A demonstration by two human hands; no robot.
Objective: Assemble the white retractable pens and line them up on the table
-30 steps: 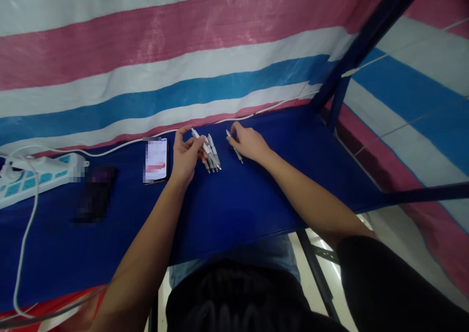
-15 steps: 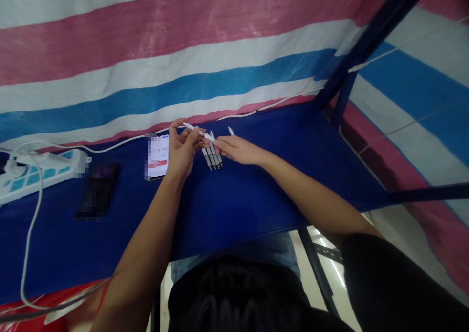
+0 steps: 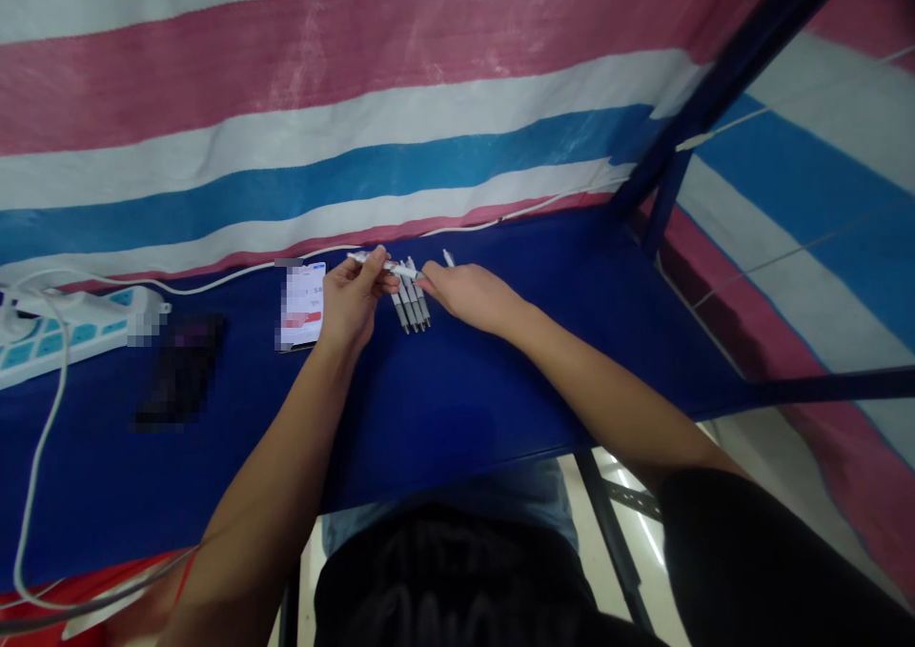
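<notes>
A white pen is held between both hands above the table. My left hand is closed on its left part, thumb on top. At the pen's right end, the fingers of my right hand are pinched around it. Just below and behind the held pen, several white pens with grey grips lie side by side on the blue table, their upper ends partly covered. Another white pen lies beyond my right hand, mostly hidden by it.
A lit phone lies left of my left hand. Farther left are a dark blurred object and a white power strip with cables. A striped sheet hangs behind the blue table.
The fingers of my left hand have closed in along the pen, and the pen is tilted less. My right hand has turned slightly and still grips the right end. The view has shifted a little.
</notes>
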